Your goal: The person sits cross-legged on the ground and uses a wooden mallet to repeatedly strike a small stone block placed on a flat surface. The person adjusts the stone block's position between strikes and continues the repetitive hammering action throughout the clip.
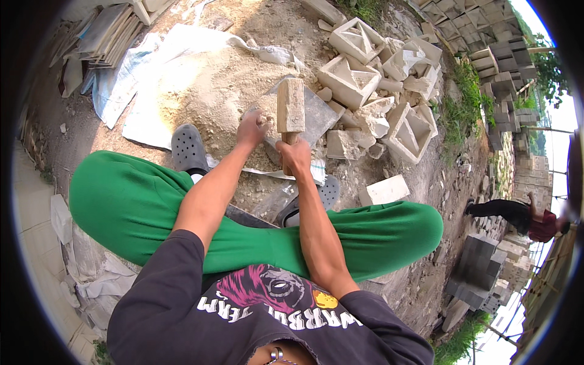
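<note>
My right hand (296, 154) is wrapped round the handle of a wooden mallet (291, 104), whose blocky head is raised over a flat grey slab (317, 114). To the left of the mallet head, my left hand (251, 129) is closed beside the slab's edge; what its fingers hold, if anything, I cannot make out. Pale crushed rubble (204, 91) lies heaped around the slab on a white woven sheet (139, 125). The mallet hides part of the slab.
Broken pale concrete blocks (350, 79) are piled to the right of the slab. A loose block (384, 190) lies by my right knee. Stacked boards (109, 36) stand far left. Another person (517, 216) is at the far right near grey block stacks (477, 267).
</note>
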Motion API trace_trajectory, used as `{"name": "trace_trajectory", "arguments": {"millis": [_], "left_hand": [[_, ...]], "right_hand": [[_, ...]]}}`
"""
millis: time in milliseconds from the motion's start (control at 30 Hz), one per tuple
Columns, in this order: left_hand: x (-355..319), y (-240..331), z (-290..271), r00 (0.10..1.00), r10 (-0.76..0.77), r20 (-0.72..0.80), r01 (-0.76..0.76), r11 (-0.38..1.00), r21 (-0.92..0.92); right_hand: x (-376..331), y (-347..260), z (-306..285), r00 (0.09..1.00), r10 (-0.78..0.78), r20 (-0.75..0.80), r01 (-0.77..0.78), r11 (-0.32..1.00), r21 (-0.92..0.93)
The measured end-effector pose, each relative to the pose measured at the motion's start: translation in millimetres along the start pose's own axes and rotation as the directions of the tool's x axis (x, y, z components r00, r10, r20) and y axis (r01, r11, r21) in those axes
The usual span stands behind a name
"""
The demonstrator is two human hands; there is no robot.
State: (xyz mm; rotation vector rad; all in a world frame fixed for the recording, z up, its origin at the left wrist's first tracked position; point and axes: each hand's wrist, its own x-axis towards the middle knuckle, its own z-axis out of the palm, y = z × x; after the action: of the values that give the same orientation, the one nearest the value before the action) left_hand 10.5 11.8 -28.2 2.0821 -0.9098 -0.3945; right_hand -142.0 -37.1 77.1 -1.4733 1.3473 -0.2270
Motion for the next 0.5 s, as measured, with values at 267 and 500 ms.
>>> {"name": "trace_trajectory", "arguments": {"millis": [267,500], "left_hand": [[-31,-19,3,0.954,-0.287,-0.087,0.273,0.952,-0.141],[-30,-25,20,0.753,-0.657,0.031,0.616,0.688,-0.383]], "right_hand": [[18,12,27,0.996,-0.089,-0.015,0.079,0.938,-0.337],[5,0,14,0.995,0.094,0.042,-0.072,0.926,-0.372]]}}
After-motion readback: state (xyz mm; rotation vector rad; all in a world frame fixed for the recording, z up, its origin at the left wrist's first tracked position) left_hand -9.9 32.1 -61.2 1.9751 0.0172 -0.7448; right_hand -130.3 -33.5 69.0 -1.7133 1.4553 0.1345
